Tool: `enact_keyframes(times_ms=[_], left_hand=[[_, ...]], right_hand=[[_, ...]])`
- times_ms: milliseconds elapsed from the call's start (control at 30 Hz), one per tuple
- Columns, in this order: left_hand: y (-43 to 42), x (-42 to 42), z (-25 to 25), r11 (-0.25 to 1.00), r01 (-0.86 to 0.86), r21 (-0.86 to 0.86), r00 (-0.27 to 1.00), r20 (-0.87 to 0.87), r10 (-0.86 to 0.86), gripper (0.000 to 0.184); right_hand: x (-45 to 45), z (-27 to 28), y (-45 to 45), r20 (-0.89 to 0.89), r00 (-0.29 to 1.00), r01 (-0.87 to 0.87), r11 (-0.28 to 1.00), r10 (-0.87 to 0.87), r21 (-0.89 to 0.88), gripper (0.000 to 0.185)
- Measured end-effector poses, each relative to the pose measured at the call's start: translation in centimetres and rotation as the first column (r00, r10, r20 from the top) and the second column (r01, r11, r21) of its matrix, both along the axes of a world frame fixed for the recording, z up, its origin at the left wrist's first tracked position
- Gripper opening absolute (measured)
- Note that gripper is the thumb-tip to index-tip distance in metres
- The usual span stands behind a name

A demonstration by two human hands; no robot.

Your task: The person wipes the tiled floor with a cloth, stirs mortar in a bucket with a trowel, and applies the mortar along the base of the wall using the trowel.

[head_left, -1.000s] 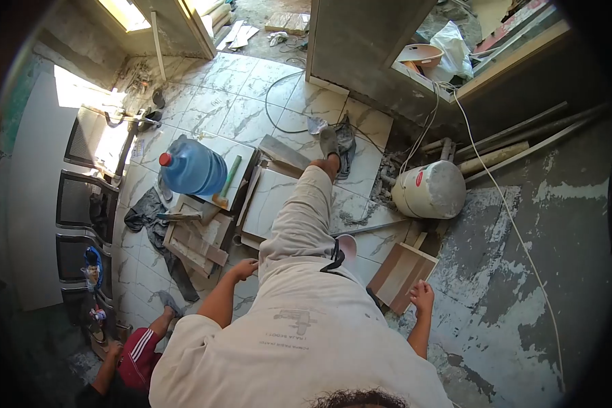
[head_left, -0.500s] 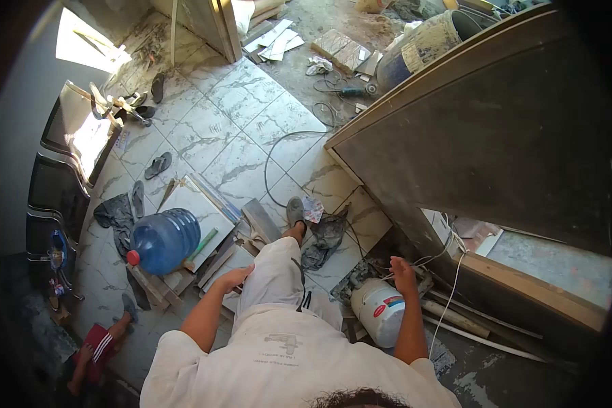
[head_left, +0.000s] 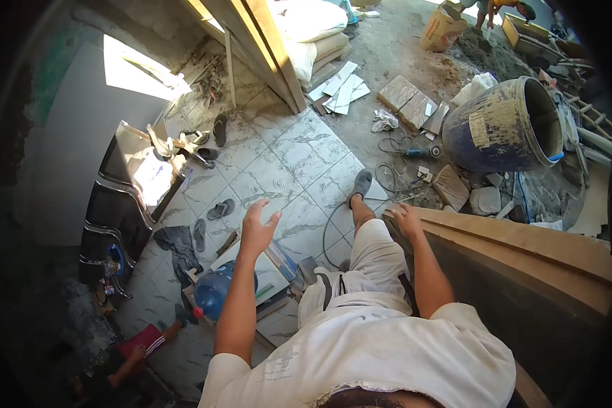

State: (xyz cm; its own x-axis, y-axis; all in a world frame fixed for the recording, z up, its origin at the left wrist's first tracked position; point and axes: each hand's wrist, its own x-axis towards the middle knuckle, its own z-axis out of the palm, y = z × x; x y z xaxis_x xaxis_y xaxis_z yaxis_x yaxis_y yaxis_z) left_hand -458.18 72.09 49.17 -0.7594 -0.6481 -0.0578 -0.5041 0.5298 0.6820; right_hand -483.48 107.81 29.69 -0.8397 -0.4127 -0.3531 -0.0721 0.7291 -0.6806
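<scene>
My left hand [head_left: 259, 229] is raised over the marbled floor tiles [head_left: 299, 156], fingers apart and nothing in it. Below that forearm lies a blue water bottle [head_left: 214, 292] with a red cap, partly hidden by the arm. My right hand [head_left: 406, 221] is beside the end of the wooden frame [head_left: 510, 234], its fingers apart and empty; whether it touches the wood I cannot tell. Between the two hands, my sandalled foot [head_left: 362, 183] stands near the edge of the tiles, with a dark cable beside it.
A large dirty drum [head_left: 496, 129] lies outside, near an angle grinder [head_left: 421, 152], stacked tiles [head_left: 408, 102] and white offcuts [head_left: 345, 88]. Metal chairs [head_left: 119, 217] line the left side. One person [head_left: 143, 347] sits at lower left; another [head_left: 500, 10] bends at upper right.
The view has shifted toward the doorway and the outdoor area. Both my hands have moved forward, the left away from the shorts. The white bucket has left view.
</scene>
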Motion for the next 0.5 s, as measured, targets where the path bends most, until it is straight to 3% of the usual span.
enact_keyframes(times_ms=[67, 133, 167, 200, 233, 267, 333, 367, 433, 500], left_hand=[[-5.1, -6.4, 3.2, 0.982, 0.025, -0.186, 0.998, 0.064, -0.013, 0.043], [-10.2, -13.3, 5.3, 0.956, -0.037, -0.292, 0.995, 0.079, 0.062, 0.048], [-13.6, -16.2, 4.7, 0.867, -0.038, -0.497, 0.983, 0.139, 0.122, 0.046], [-17.2, -20.1, 4.7, 0.843, 0.016, -0.538, 0.997, 0.073, 0.028, 0.047], [-21.0, -23.2, 3.3, 0.825, -0.037, -0.563, 0.979, 0.146, 0.144, 0.047], [-24.8, -27.3, 1.9, 0.761, 0.022, -0.649, 0.998, 0.062, 0.024, 0.059], [-30.5, -36.8, -0.4, 0.440, 0.138, -0.887, 0.986, 0.163, 0.019, 0.067], [-33.4, -39.9, -1.9, 0.231, 0.224, -0.947, 0.971, 0.237, 0.031, 0.067], [-38.8, -43.2, -5.9, 0.004, 0.316, -0.949, 0.948, 0.316, 0.031, 0.064], [-40.5, -45.1, -9.5, -0.136, 0.399, -0.907, 0.916, 0.402, 0.006, 0.064]], right_hand=[[-8.3, 0.2, -7.0, 0.157, 0.984, 0.046, 0.977, -0.080, 0.207, 0.033], [-15.4, -6.9, -12.4, 0.122, 0.959, 0.243, 0.963, -0.256, 0.116, 0.031], [-19.1, -10.9, -14.7, 0.084, 0.962, 0.241, 0.955, -0.258, 0.170, 0.026], [-22.6, -14.9, -17.3, 0.048, 0.966, 0.237, 0.946, -0.253, 0.221, 0.025], [-25.3, -17.3, -19.5, 0.022, 0.967, 0.248, 0.953, -0.255, 0.176, 0.033], [-28.2, -20.6, -21.1, 0.056, 0.960, 0.257, 0.944, -0.274, 0.208, 0.033], [-34.7, -28.5, -24.3, 0.241, 0.962, -0.003, 0.876, -0.129, 0.482, 0.044], [-37.1, -32.0, -25.1, 0.299, 0.950, -0.083, 0.846, -0.092, 0.527, 0.041], [-43.0, -38.5, -27.2, 0.345, 0.938, -0.241, 0.758, 0.023, 0.606, 0.038], [-46.6, -43.3, -28.6, 0.345, 0.928, -0.346, 0.661, 0.138, 0.666, 0.033]])
